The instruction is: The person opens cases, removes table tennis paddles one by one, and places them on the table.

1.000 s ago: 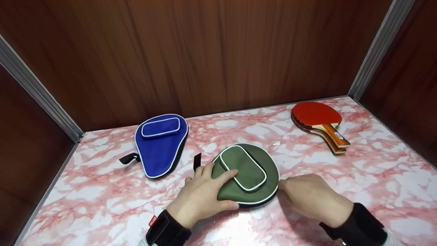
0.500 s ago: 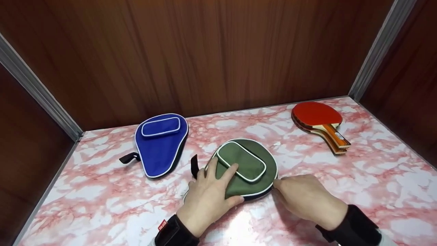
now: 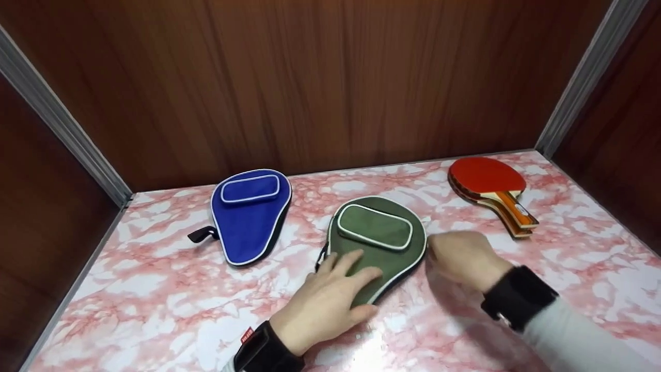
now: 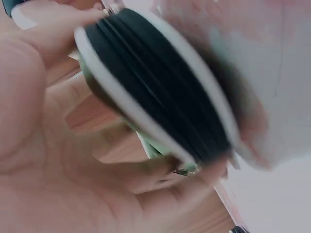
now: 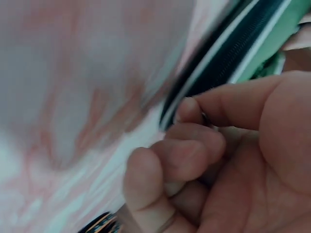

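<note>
A green table tennis paddle case (image 3: 382, 268) with white piping and a raised pocket lies in front of me, its narrow end toward me. My left hand (image 3: 323, 305) holds that narrow end, fingers over its top and left side, thumb at the right edge. In the left wrist view, the case's black zippered side (image 4: 160, 87) sits between thumb and fingers. At the case's right edge, my right hand (image 3: 465, 258) is curled; the right wrist view has its thumb and forefinger pinching a zipper pull (image 5: 205, 117), mostly hidden by the fingers.
A blue paddle case (image 3: 248, 222) with a black strap (image 3: 202, 234) lies at the back left. Two stacked table tennis paddles (image 3: 488, 178), the top one red, lie at the back right. Brown wood-look panels (image 3: 330, 82) enclose the pink marbled table (image 3: 170, 305).
The green case has turned so that its narrow end points more toward me. My right hand has moved up along its right edge, and my left hand has shifted with the case.
</note>
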Motion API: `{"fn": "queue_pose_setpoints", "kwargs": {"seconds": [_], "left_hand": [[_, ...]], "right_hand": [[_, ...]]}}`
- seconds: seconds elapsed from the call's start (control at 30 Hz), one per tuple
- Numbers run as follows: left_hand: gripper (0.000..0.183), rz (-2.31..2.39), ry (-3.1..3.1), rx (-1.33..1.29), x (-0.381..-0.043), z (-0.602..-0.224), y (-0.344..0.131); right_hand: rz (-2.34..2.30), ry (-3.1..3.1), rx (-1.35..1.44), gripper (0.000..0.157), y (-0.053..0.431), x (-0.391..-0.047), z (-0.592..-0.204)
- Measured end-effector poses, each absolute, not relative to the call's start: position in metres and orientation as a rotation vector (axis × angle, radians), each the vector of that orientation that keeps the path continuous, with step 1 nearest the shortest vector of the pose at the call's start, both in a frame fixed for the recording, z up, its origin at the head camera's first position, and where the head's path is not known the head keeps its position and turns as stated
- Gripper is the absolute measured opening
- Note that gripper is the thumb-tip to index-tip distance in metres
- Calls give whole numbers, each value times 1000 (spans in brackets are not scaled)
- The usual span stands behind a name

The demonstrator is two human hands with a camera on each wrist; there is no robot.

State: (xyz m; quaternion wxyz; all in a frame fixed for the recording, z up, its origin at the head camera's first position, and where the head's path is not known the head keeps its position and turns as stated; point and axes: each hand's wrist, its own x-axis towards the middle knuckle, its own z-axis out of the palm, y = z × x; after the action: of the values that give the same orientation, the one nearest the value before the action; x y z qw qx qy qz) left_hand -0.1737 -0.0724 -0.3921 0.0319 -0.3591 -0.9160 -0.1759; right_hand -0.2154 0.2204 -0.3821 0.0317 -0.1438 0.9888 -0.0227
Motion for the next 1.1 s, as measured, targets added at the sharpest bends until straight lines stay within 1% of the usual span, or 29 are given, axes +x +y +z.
{"fn": "queue_pose_setpoints", "kwargs": {"seconds": [0.07,0.17,0.37,0.7,0.87,1.1], "left_hand": [[47,-563,-2817,-1176,-176,-393,-72],[41,-538,-2778,-1238,-179,-396,-70],[43,-468,-2767,-1232,-180,-403,-65],[42,-495,-2743,-1273,-180,-403,-67],[42,-501,-2721,-1277,-181,-404,-68],[43,-498,-2719,-1265,-180,-404,-70]], "right_hand": [[-62,3041,-399,20,225,-225,-382],[-53,3053,-350,19,229,-235,-383],[-101,3086,-376,18,232,-241,-390],[-132,3093,-476,24,232,-229,-398],[-153,3140,-478,24,227,-220,-403],[-195,3169,-459,14,218,-210,-407]]}}
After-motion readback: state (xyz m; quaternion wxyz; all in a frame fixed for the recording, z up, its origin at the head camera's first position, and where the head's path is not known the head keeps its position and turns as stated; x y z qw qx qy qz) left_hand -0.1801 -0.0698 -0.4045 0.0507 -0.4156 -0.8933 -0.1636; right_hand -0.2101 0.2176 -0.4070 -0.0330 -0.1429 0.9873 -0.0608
